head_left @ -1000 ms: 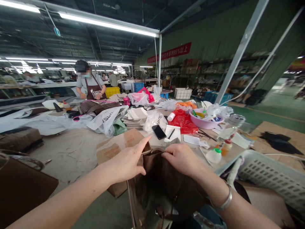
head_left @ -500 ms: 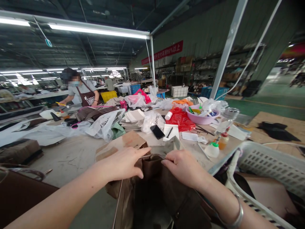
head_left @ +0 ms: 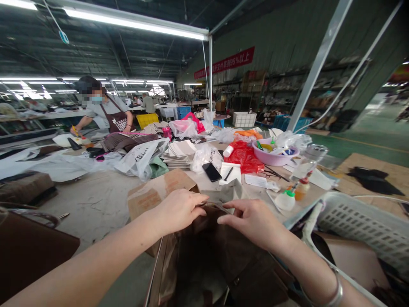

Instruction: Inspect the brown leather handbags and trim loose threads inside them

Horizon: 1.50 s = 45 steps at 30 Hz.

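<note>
One brown bag (head_left: 249,264) gapes beneath the left hand (head_left: 177,209), pinching its rim (head_left: 212,205), and unclenched right hand (head_left: 254,219).

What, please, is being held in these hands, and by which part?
The left hand pinches the brown bag by its far rim. The right hand is at that rim, thumb and forefinger apart; whether it grips cannot be told.

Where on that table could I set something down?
Mostly bare: the grey tabletop between the brown layered stack and tan cardboard box; a narrow strip between that box and the black rectangular phone. Crowded beyond: white plastic bag, red plastic bag, round lilac plastic basin.
</note>
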{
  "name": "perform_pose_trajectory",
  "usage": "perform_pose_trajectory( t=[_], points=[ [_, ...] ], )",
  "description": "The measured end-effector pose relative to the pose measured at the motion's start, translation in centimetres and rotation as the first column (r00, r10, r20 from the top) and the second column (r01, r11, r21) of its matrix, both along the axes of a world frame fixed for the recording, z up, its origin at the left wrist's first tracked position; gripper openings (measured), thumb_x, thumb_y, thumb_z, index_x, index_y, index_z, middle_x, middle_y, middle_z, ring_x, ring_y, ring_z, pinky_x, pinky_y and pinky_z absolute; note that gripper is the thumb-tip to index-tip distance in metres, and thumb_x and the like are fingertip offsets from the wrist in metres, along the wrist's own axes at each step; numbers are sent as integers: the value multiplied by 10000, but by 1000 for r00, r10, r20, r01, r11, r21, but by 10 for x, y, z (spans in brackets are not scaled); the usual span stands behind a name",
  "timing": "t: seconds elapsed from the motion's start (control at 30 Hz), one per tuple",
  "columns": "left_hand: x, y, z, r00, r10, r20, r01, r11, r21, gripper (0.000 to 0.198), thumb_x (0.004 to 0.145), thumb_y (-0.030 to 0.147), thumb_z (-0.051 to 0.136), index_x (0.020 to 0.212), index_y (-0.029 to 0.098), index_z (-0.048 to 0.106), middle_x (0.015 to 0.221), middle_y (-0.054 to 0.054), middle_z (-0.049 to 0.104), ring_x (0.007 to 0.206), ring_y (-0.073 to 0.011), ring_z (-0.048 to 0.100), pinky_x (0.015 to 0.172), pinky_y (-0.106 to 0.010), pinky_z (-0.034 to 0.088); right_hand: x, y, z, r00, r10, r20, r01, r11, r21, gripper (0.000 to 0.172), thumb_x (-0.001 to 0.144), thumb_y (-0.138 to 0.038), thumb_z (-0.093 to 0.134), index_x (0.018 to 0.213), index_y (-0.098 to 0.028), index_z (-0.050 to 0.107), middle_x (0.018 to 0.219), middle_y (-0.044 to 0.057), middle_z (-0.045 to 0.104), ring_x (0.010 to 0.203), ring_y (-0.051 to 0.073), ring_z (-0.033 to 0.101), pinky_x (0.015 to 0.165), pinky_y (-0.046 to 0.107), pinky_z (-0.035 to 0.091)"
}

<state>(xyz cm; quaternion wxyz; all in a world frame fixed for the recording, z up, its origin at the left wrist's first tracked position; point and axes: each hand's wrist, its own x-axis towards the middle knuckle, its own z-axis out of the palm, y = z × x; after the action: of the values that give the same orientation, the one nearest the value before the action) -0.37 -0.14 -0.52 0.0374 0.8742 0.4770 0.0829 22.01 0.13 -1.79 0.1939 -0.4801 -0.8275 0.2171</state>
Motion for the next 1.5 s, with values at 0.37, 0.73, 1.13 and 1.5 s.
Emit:
perform_pose_trajectory(
  t=[0.37,0.73,1.13,1.5],
  points=[
    [-3,-13,8,994,-37,99,22,989,148,186,764,318,646,802,181,526,944,-30,552,838,-177,523,725,-305,424,-8,5,7,991,107,84,-112,992,50,202,783,-416,591,739,-239,678,600,-38,596,550,105,487,509,226,266],
    [-2,-9,3,990,-63,124,36,977,211,139,826,247,575,708,178,547,834,-16,541,837,-165,493,832,-333,383,-5,8,1,994,87,61,-91,994,57,258,811,-454,552,747,-237,675,635,-19,627,578,120,517,517,229,282],
    [5,-5,2,974,161,161,-176,981,85,164,803,272,572,668,181,551,676,17,597,626,-113,536,594,-244,353,-4,8,9,993,110,44,-113,989,99,390,781,-584,539,970,-270,672,684,-24,658,594,118,560,531,222,315],
    [2,-5,-1,978,155,136,-167,983,81,117,819,303,542,760,206,516,713,16,630,657,-143,588,610,-263,385,-19,15,11,973,102,208,-144,970,198,293,831,-378,521,680,-195,693,644,21,669,588,117,557,539,232,310]
  ],
)
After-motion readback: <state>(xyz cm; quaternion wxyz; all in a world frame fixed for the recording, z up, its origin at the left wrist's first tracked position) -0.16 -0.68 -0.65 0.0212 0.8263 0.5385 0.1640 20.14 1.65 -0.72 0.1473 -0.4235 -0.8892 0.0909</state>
